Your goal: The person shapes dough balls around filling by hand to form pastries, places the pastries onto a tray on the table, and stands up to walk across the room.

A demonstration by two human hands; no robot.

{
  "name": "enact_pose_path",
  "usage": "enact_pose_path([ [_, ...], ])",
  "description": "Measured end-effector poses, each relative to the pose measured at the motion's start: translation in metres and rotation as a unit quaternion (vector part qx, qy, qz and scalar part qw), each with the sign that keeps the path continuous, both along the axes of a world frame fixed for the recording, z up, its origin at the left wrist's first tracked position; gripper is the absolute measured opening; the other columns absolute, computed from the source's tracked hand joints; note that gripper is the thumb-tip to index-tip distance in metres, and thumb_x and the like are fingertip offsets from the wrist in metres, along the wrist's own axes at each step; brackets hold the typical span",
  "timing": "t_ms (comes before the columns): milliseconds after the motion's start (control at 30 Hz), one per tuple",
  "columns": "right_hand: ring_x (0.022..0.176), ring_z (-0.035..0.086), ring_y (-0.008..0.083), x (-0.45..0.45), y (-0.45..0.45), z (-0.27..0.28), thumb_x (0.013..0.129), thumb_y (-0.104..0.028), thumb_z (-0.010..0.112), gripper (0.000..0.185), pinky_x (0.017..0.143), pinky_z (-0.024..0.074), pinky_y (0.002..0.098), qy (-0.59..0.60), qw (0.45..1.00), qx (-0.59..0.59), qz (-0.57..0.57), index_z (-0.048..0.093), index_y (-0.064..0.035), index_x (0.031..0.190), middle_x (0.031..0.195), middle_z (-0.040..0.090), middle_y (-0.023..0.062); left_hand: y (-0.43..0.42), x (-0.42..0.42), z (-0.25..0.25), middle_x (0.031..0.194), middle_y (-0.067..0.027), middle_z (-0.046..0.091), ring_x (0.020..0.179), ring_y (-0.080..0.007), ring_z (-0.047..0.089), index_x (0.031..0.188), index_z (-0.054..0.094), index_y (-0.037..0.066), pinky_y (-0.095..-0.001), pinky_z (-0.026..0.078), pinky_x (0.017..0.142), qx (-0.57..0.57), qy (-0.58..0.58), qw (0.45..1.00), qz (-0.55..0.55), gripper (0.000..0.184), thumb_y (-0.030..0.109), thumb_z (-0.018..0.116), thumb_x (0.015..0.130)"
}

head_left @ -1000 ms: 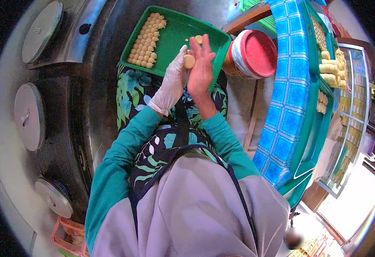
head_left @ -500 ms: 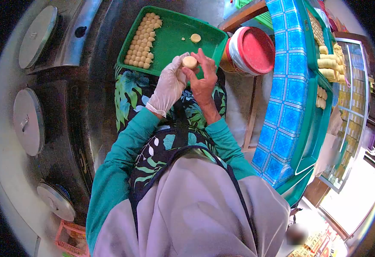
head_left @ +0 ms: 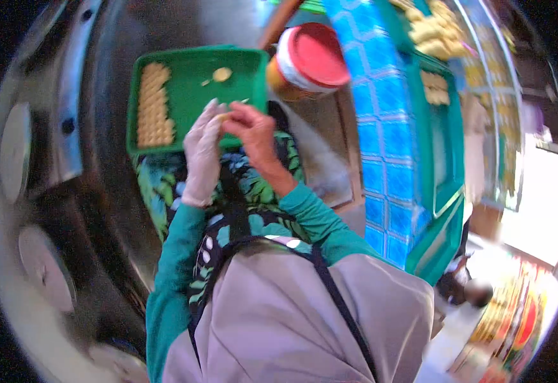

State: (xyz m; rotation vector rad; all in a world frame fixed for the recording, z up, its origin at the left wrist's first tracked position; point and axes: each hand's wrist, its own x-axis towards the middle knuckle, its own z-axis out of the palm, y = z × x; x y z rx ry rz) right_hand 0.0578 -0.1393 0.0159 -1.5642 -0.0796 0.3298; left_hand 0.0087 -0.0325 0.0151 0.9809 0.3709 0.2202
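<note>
My left hand (head_left: 202,150), in a white glove, is closed on a piece of pale dough (head_left: 223,117), mostly hidden behind the fingers. The bare fingers of my right hand (head_left: 253,133) pinch the same dough from the other side. Both hands are over the near edge of a green tray (head_left: 193,121) lying on my lap. Rows of small dough balls (head_left: 154,108) fill the tray's left side. Farther back in it lie a round dough piece (head_left: 222,75) and a small scrap (head_left: 205,83).
Right of the tray stands a bucket with a red lid (head_left: 320,54). Beyond it is a table with a blue checked cover (head_left: 381,137), bearing green trays (head_left: 441,150) and dough rolls (head_left: 435,88). Round metal lids (head_left: 46,268) are at left. A blurred person (head_left: 461,287) is at lower right.
My view has swung, so the tray and hands appear farther left. The dough disc, seen face-on before, is now mostly covered as the right fingers have closed in on it.
</note>
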Motion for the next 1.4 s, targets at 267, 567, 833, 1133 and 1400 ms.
enact_pose_path([
  [267, 0.078, 0.063, 0.0136, -0.012, -0.043, 0.042, 0.077, -0.004, 0.071, 0.036, 0.064, 0.0512, 0.0259, 0.165, 0.979, 0.112, 0.034, 0.063, 0.0018, 0.112, 0.094, 0.067, 0.009, -0.006, 0.006, 0.009, 0.13, -0.0145, 0.053, 0.113, -0.0174, 0.053, 0.137, 0.039, -0.007, -0.0292, 0.042, 0.096, -0.05, 0.014, 0.993, -0.101, 0.05, 0.018, 0.052, 0.095],
  [567, 0.086, 0.065, 0.0156, -0.033, -0.158, 0.241, 0.073, -0.009, 0.074, 0.031, 0.082, 0.0518, 0.028, -0.095, 0.99, -0.09, -0.053, 0.069, -0.0011, 0.102, 0.09, 0.068, 0.0073, 0.018, 0.003, 0.003, 0.127, -0.0101, 0.056, 0.122, -0.0225, 0.051, 0.128, 0.05, -0.002, -0.0386, 0.037, 0.1, -0.104, 0.066, 0.991, -0.061, 0.045, 0.031, 0.048, 0.097],
  [833, 0.071, 0.063, 0.0136, 0.087, -0.326, 0.233, 0.075, -0.009, 0.073, 0.031, 0.06, 0.0492, 0.0257, -0.082, 0.938, -0.234, -0.242, 0.066, -0.0032, 0.105, 0.087, 0.069, 0.0054, 0.011, -0.004, 0.002, 0.126, -0.0098, 0.055, 0.118, -0.0244, 0.053, 0.129, 0.045, -0.002, -0.0377, 0.035, 0.1, -0.138, 0.049, 0.988, -0.056, 0.048, 0.034, 0.042, 0.099],
  [1133, 0.069, 0.061, 0.0112, 0.107, -0.323, 0.198, 0.079, -0.013, 0.07, 0.018, 0.059, 0.0476, 0.0259, -0.091, 0.945, -0.268, -0.163, 0.069, -0.0006, 0.093, 0.079, 0.067, 0.0033, 0.02, -0.011, -0.006, 0.122, -0.0146, 0.054, 0.115, -0.0315, 0.053, 0.12, 0.047, 0.002, -0.0409, 0.043, 0.096, -0.12, 0.037, 0.992, -0.022, 0.036, 0.032, 0.041, 0.1],
  [1400, 0.066, 0.058, 0.0124, 0.116, -0.331, 0.178, 0.087, -0.025, 0.061, 0.026, 0.058, 0.0449, 0.0286, -0.137, 0.903, -0.377, -0.152, 0.072, -0.003, 0.098, 0.076, 0.067, 0.0018, 0.021, -0.014, 0.0, 0.132, -0.0158, 0.047, 0.121, -0.0289, 0.048, 0.13, 0.041, -0.003, -0.0394, 0.036, 0.102, -0.1, 0.023, 0.993, -0.054, 0.052, 0.039, 0.036, 0.1],
])
